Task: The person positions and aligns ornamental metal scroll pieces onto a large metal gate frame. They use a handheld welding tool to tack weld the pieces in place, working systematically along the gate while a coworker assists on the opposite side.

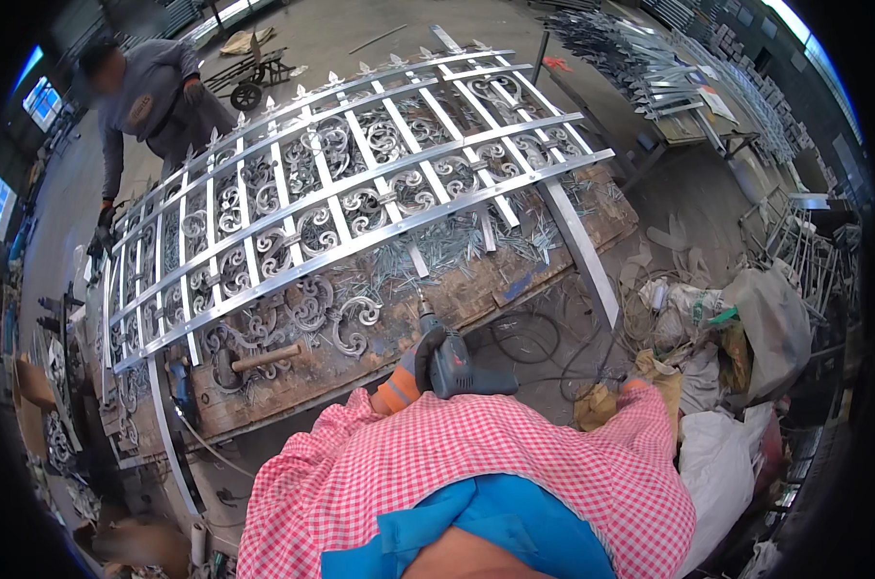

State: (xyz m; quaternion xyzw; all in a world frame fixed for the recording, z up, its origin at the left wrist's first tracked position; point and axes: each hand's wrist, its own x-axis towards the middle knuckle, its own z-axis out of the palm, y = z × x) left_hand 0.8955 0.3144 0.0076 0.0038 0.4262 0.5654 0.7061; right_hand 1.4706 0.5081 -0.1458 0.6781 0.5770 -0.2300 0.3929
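**Head view: gloved hand grips a drill at the edge of a gate panel**

Nearest the camera lie the person's own red-and-white checked sleeves [515,454] and a blue apron [495,526]. Just beyond them, the left hand [420,365], in a grey glove with an orange cuff, is closed around a dark power drill [457,367]. The drill's tip points up and away, toward the near edge of the wooden tabletop [476,294]. The right hand [601,400] is mostly hidden past the right sleeve; only a tan glove shows near it, and I cannot tell whether it is open or closed.

To the left on the tabletop, a hammer with a wooden handle [264,357] lies among loose silver scroll pieces [346,318]. A scatter of small metal bits covers the boards behind the drill.

Farther on, a large silver gate panel [360,183] with straight bars, scrollwork and spear tips lies flat across the tabletop and overhangs it on the left. A black cable [529,338] loops on the floor to the right, beside bags and rags [746,328].

At the far left, another person in grey [148,101] bends over the panel, with a gloved hand [102,232] at its end. Behind, more metal pieces are stacked on a far bench [640,68].
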